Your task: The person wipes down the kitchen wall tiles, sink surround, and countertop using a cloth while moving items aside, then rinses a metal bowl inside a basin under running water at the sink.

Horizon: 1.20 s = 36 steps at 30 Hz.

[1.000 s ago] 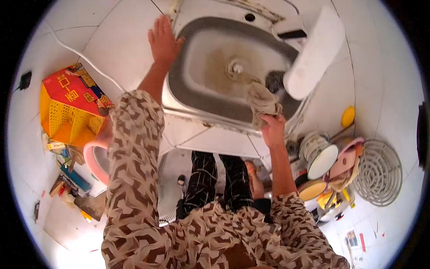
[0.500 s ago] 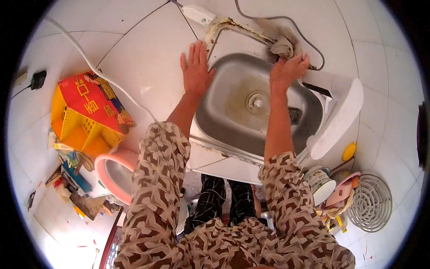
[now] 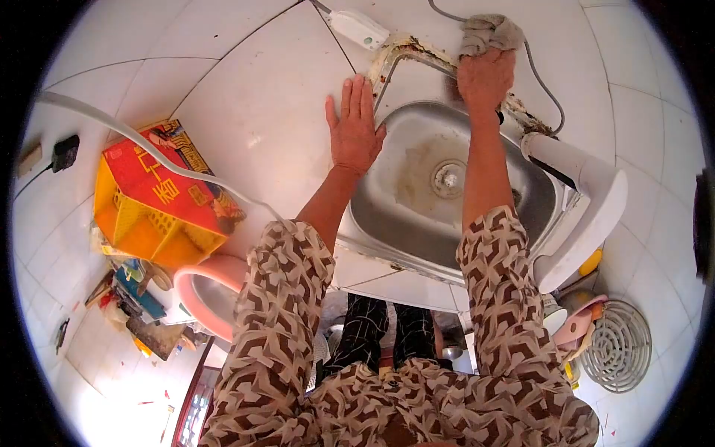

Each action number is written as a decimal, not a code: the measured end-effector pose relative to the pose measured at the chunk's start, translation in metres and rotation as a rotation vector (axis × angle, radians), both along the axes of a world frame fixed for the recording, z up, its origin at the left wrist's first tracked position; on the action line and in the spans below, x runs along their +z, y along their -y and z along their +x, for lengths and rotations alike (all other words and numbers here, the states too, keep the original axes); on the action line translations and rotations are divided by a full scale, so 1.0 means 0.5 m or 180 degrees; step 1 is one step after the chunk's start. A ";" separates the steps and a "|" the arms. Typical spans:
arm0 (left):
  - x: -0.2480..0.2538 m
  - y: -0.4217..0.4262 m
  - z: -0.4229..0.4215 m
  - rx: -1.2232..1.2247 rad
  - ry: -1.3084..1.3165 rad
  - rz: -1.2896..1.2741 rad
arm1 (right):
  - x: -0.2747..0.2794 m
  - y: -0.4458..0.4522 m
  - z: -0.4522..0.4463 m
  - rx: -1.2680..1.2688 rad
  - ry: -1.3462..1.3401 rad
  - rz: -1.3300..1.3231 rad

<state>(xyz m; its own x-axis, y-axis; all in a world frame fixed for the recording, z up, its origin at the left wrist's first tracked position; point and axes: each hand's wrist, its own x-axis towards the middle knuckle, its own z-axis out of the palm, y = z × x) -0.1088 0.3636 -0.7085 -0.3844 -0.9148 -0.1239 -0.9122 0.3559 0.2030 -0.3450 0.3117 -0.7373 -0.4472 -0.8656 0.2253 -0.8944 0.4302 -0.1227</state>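
My left hand lies flat with its fingers stretched on the white tiled counter, just left of the sink. Gripped in my right hand is a crumpled grey-beige cloth, pressed to the white tiles beyond the sink's back edge. The steel sink has brownish stains around its drain. Dirty, rust-coloured sealant runs along the back rim near my right hand. My right forearm covers part of the basin.
A white curved fixture rises at the sink's right side. Behind it runs a grey cable, near a white plug block. At left are a red-and-yellow box, a white cable and a pink basin. A round rack stands lower right.
My right hand has carried the cloth upward, from the sink's back rim onto the tiles beyond it. My left hand stays flat on the counter. The view has shifted slightly.
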 end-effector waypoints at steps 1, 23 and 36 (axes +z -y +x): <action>0.000 0.000 -0.002 0.0006 -0.0007 0.0008 | 0.010 0.006 0.006 0.0099 0.0057 0.0044; -0.006 0.010 -0.004 -0.0053 -0.0029 0.0113 | -0.239 0.367 0.044 0.1900 0.0078 0.0212; -0.003 0.012 0.006 0.0014 -0.0420 0.0048 | 0.008 0.170 0.114 0.2276 0.2150 0.0420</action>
